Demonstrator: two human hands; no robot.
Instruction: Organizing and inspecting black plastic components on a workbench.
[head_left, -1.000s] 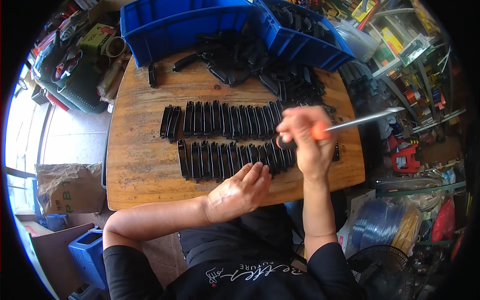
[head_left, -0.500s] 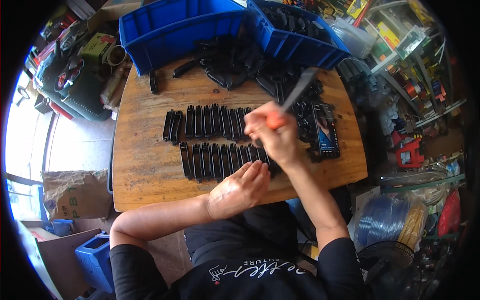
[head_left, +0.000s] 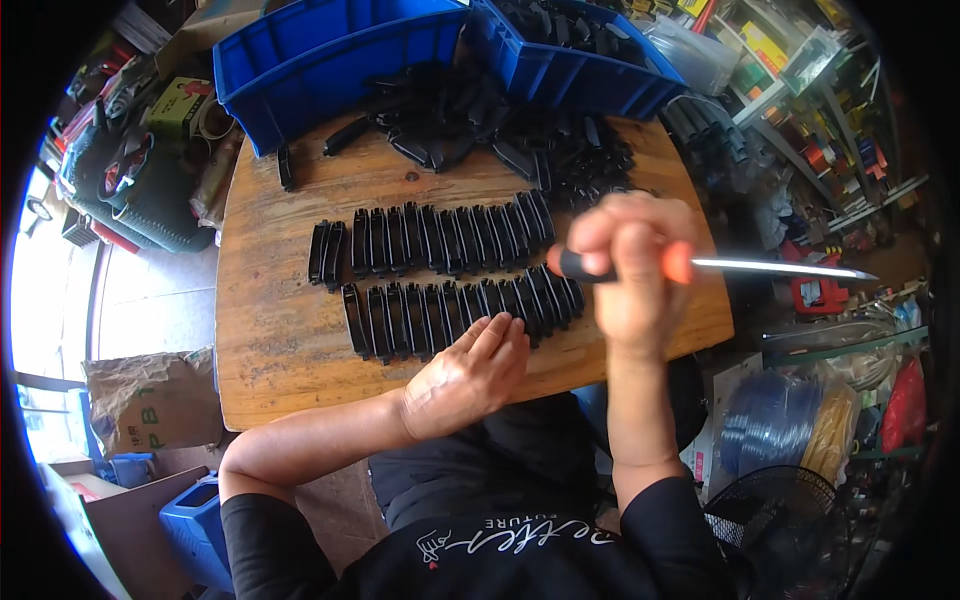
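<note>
A: Our right hand (head_left: 632,262) is clenched on the screwdriver (head_left: 700,266), shaft pointing right, raised above the table (head_left: 270,340).
B: Left hand (head_left: 468,375) is nearer: fingers flat, unclenched, on the front row of black clips (head_left: 455,308).

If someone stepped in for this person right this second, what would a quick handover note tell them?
Left hand: open, palm down, fingertips resting on the near row of black plastic parts at the table's front edge.
Right hand: raised above the wooden table, closed around a screwdriver with an orange and black handle, blade pointing right.
Things: a far row of black parts lies side by side behind the near one; a loose pile of black parts sits at the back by two blue bins.
Done: two rows laid out.
Left: the pile remains unsorted.
</note>
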